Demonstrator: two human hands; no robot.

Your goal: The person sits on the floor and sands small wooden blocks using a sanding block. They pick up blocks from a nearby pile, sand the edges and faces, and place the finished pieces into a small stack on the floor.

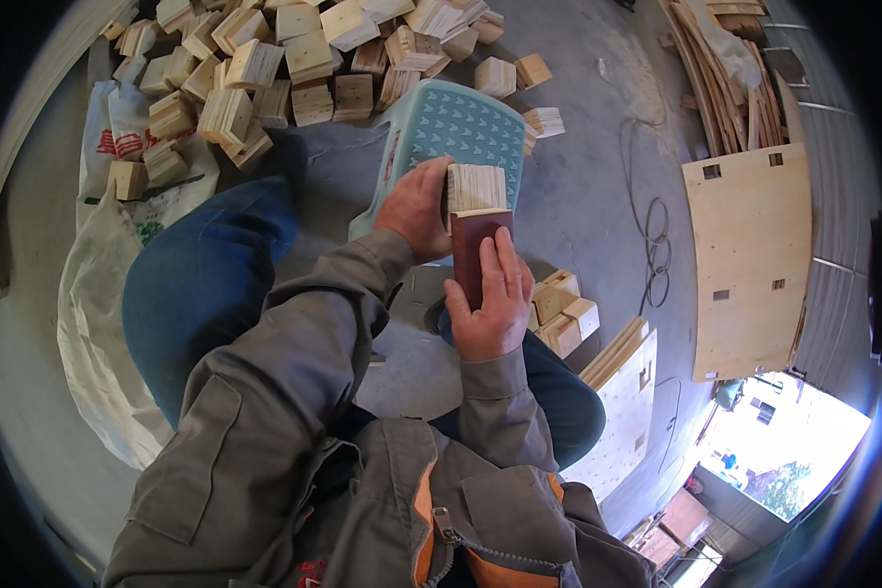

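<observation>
My left hand point(419, 211) grips the left side of a stack of thin square wooden pieces point(477, 186), whose layered edges face up. The stack is over a pale teal plastic stool point(461, 125) with a patterned top. Against the near end of the stack lies a reddish-brown sanding block point(468, 257) with a pale wooden edge. My right hand point(492, 312) holds this block, fingers laid along its face and thumb at its left side. The undersides of the block and the stack are hidden.
A large heap of wooden blocks point(309, 59) spreads beyond the stool at the far left, partly on a white sack point(103, 284). More wooden blocks point(563, 318) sit by my right knee. Plywood sheets point(750, 265) and a thin cable point(649, 235) lie at the right.
</observation>
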